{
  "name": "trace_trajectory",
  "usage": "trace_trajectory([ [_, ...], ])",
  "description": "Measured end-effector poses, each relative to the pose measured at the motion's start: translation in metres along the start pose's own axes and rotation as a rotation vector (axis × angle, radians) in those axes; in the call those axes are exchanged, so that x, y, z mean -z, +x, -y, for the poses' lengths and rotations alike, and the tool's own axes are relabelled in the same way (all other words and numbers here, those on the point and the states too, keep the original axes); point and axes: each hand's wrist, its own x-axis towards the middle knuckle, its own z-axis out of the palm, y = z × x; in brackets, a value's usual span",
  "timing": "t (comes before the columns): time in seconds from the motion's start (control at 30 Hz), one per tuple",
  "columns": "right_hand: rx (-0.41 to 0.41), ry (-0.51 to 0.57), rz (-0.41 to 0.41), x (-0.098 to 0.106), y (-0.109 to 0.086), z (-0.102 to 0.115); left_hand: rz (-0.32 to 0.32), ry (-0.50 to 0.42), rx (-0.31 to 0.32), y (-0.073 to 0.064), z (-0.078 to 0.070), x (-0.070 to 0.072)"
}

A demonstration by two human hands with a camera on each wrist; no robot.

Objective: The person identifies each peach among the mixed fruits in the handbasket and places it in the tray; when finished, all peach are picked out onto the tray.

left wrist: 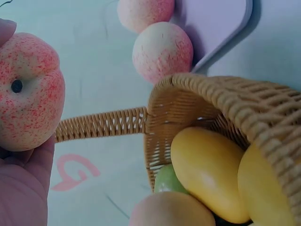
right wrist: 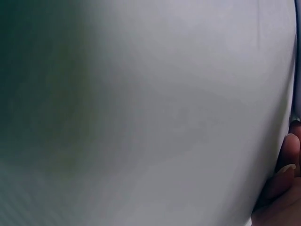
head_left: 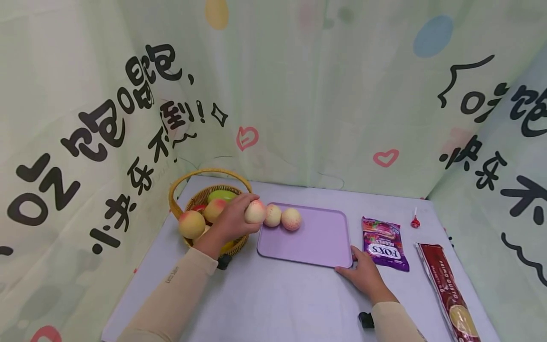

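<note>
My left hand [head_left: 232, 218] grips a pink-speckled peach [head_left: 255, 211] between the basket and the tray; its dark stem spot shows in the left wrist view, where the peach [left wrist: 30, 92] fills the left side. Two more peaches, one [head_left: 272, 215] beside the other [head_left: 292, 219], sit at the far left corner of the purple tray [head_left: 316, 237]. At the tray's near right corner, my right hand [head_left: 365, 275] holds on with the thumb at the front edge and fingers at the side. Only a few curled fingers [right wrist: 290, 148] show in the right wrist view.
A wicker basket [head_left: 242, 244] with a tall handle holds yellow, green and peach-coloured fruit at the left. Right of the tray lie a purple FOX'S berries bag [head_left: 386, 243], a red lollipop [head_left: 415, 221] and a long dark red spaghetti packet [head_left: 448, 289]. Printed curtains [head_left: 290, 95] surround the table.
</note>
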Motion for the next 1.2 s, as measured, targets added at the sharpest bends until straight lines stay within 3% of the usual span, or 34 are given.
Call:
trace_trajectory([
  [0.27,0.01,-0.003,-0.006,0.0,0.001,0.0,0.02,-0.004,-0.01,0.003,-0.01,-0.004],
  [0.63,0.013,-0.001,-0.009,0.001,-0.001,0.002,0.034,-0.037,-0.059,0.011,-0.018,-0.021],
  [0.93,-0.008,0.0,0.0,0.0,-0.002,0.002,0.057,-0.01,-0.07,0.02,-0.026,-0.036],
  [1.2,-0.008,-0.003,0.001,0.0,0.0,0.0,0.114,0.005,-0.067,0.023,-0.036,-0.044],
])
